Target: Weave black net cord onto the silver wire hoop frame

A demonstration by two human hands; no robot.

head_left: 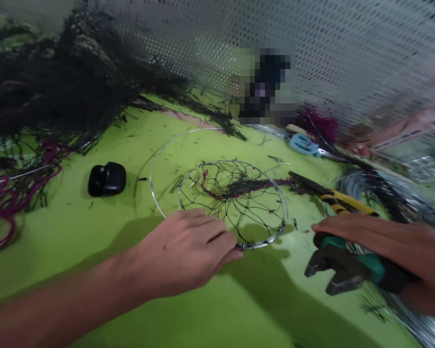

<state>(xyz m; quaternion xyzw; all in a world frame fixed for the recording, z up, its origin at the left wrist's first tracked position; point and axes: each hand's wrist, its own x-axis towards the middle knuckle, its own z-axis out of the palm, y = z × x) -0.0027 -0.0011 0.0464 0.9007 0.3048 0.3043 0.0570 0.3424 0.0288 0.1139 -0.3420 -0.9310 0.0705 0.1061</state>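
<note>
My left hand (188,251) is closed on the near rim of a wire hoop (288,212) with black netting strung across it. A dark cord bundle (253,186) with some magenta strands lies over the net's middle. From the hoop's left side a loose wire (151,176) curves out in a wide loop. To the right, my right hand (387,241) is wrapped round green-and-black pliers (348,266), their jaws parted and pointing left. The jaws are apart from the hoop.
Yellow-and-black pliers (348,202) and blue-handled scissors (304,144) lie at the right. A black earbud case (107,179) sits left, near magenta cord (7,212). Black netting (58,92) is heaped at the back left. Wire bundles line the right edge; a perforated panel (348,53) stands behind.
</note>
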